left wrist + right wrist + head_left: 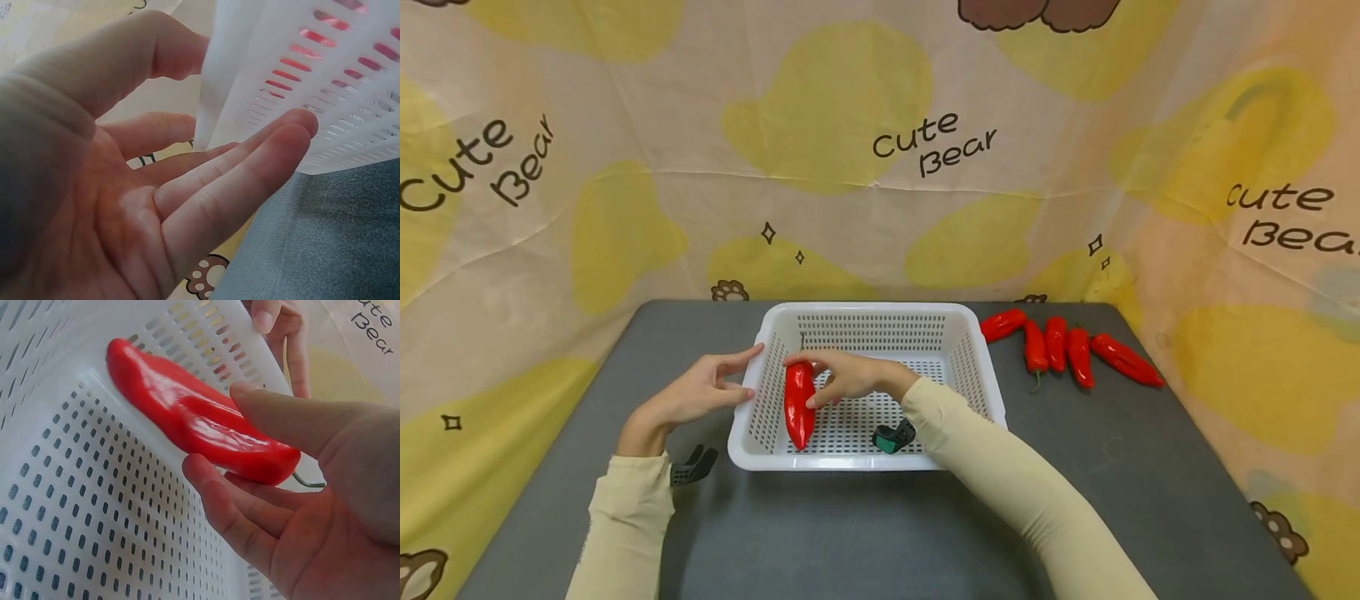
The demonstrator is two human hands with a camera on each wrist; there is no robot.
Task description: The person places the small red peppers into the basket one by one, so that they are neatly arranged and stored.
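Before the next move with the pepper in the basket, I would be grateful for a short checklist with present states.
1. Red pepper is within the walls of the white basket: ok.
2. Right grip has thumb and fingers on opposite sides of the pepper: ok.
3. Left grip is at the basket's left rim: ok; whether firmly, cannot tell.
4. Pepper's weight rests on the basket floor: cannot tell.
5. Five other peppers are in the basket: not ok; they lie on the table, right of it.
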